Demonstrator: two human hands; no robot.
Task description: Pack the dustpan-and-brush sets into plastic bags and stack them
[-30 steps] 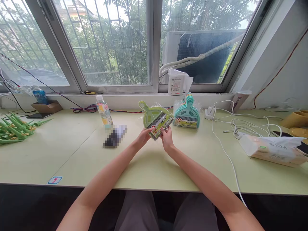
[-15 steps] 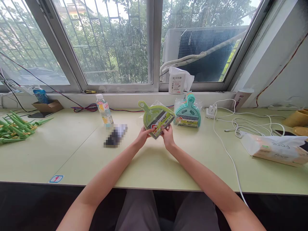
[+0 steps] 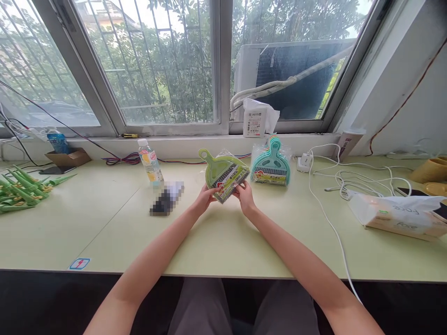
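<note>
A green dustpan and brush set (image 3: 226,174) in clear plastic wrap is held tilted over the middle of the desk, its round-holed handle pointing up and left. My left hand (image 3: 205,199) grips its lower left corner, thumb on the front. On the lower right edge my right hand (image 3: 245,197) is closed, fingers partly hidden behind the pack. A printed label crosses the bristles. Just right of it stands a stack of wrapped dustpan sets (image 3: 271,165), a turquoise one in front.
A drink bottle (image 3: 150,163) and a blurred-out dark object (image 3: 166,199) lie to the left, beyond them green artificial stems (image 3: 31,188). On the right are white cables (image 3: 370,179) and a tissue pack (image 3: 401,216). Another tissue pack (image 3: 254,122) stands on the sill (image 3: 195,143).
The held dustpan set has shifted very slightly left within the view, and the camera view has moved a little. Both hands keep their grip on it.
</note>
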